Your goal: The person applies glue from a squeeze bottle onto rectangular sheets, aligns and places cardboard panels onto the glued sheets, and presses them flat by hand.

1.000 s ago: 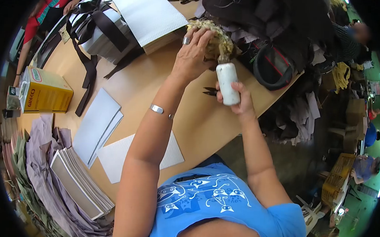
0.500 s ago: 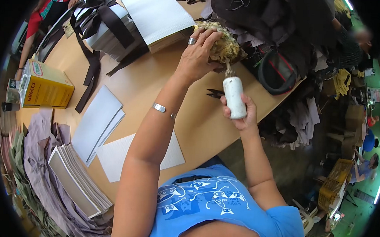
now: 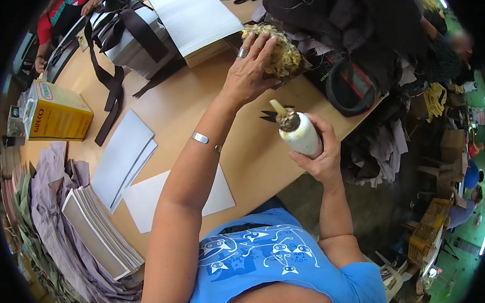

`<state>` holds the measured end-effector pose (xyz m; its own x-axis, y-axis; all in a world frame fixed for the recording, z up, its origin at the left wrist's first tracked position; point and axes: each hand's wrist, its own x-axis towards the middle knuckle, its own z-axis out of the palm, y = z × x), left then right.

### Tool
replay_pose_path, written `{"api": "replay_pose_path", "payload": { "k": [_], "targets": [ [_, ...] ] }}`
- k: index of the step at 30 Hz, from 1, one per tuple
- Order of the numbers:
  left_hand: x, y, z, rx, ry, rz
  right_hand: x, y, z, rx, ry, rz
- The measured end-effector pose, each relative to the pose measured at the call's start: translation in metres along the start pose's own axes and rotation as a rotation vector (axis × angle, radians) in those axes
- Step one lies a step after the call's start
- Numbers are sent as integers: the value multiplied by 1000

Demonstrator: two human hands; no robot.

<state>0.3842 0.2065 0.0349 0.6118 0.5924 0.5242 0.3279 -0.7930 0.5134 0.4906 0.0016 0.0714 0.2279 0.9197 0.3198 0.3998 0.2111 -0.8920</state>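
My left hand [image 3: 250,70] rests against the near side of a lumpy yellowish, crusted object [image 3: 283,55], its fingers bent over the edge. Below and to the right, my right hand [image 3: 324,152] is wrapped round a white bottle [image 3: 306,137]. The bottle tilts toward the upper left, and its crusted brown top with a pale yellowish tip [image 3: 278,107] points away from me. A gap separates that tip from the lumpy object. Dark pointed tool tips [image 3: 268,116] lie on the table [image 3: 248,146], partly hidden behind the bottle.
White sheets [image 3: 124,157] and a yellow can [image 3: 60,112] stand left. Farther back are a ribbon-tied stack [image 3: 141,44] and a white-topped stack [image 3: 194,19]. Dark cloth [image 3: 335,20] and a black, red-trimmed container [image 3: 352,87] lie right. A person in red [image 3: 70,0] is at upper left.
My right hand has drawn the bottle down and away from the lumpy object and tipped it, so its crusted top now shows. My left hand stays at the object.
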Motion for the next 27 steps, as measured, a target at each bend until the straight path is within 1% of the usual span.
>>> {"api": "replay_pose_path", "payload": {
  "k": [1,2,5,8,11,12,13,15,16,17,19,20,21,22,23,24,25,26,27],
  "targets": [
    [-1,-3,4,-12,24,14,0,-2,1,-66,-12,-55],
    [-2,-5,7,-24,47,25,-1,-4,3,-95,7,-67],
    [-2,-2,0,-75,22,-30,-1,-3,8,-179,24,-138],
    [-5,-10,1,49,-19,38,-1,-4,12,-263,35,-193],
    [-13,-1,1,260,31,44,-1,1,18,-192,33,-188],
    [-14,-1,4,290,67,36,-1,2,20,-131,40,-138],
    [-13,-2,4,317,92,88,0,4,23,-66,39,-90],
    [-13,5,1,383,78,139,-1,9,34,75,51,4],
    [-11,12,-7,313,8,90,-3,13,37,143,66,48],
    [-9,6,-5,152,10,64,-4,15,38,208,78,94],
    [-13,-1,-9,-203,94,-3,-8,16,41,306,107,167],
    [-17,-2,-11,-231,238,26,-10,22,42,349,111,209],
    [-26,-5,-20,-208,262,-2,-9,26,42,391,117,250],
    [-40,-7,-29,-190,283,-31,-9,27,43,376,58,276],
    [-54,-10,-39,-176,301,-55,-11,30,47,376,26,269],
    [-76,-23,-49,-91,310,-42,-13,37,54,374,-2,259],
    [-102,-33,-63,-30,281,-150,-13,43,59,369,-30,246],
    [-127,-35,-85,30,231,-304,-13,45,68,372,-49,241],
    [-154,-44,-104,107,235,-407,-9,46,77,382,-56,241]
  ]
}}
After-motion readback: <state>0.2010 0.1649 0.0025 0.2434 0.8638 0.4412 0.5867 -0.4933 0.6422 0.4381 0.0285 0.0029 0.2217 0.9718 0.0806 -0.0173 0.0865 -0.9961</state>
